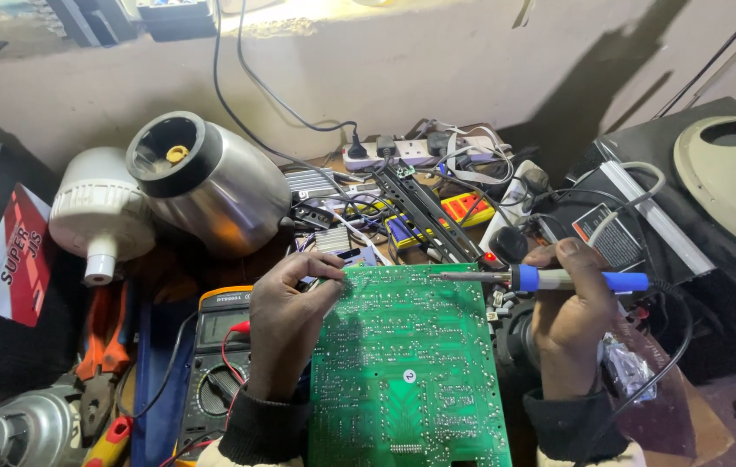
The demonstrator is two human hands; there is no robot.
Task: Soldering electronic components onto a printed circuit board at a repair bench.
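Glossy green circuit board [407, 372]; right hand [571, 324] grips blue-handled soldering iron [558, 279], perhaps touching.

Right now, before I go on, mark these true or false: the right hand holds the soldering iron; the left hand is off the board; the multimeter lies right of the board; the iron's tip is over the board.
1. The right hand holds the blue-handled soldering iron: true.
2. The left hand is off the green printed circuit board: false, it grips the board's upper left edge.
3. The yellow-edged black multimeter lies right of the board: false, it lies left.
4. The iron's tip is over the board: true.
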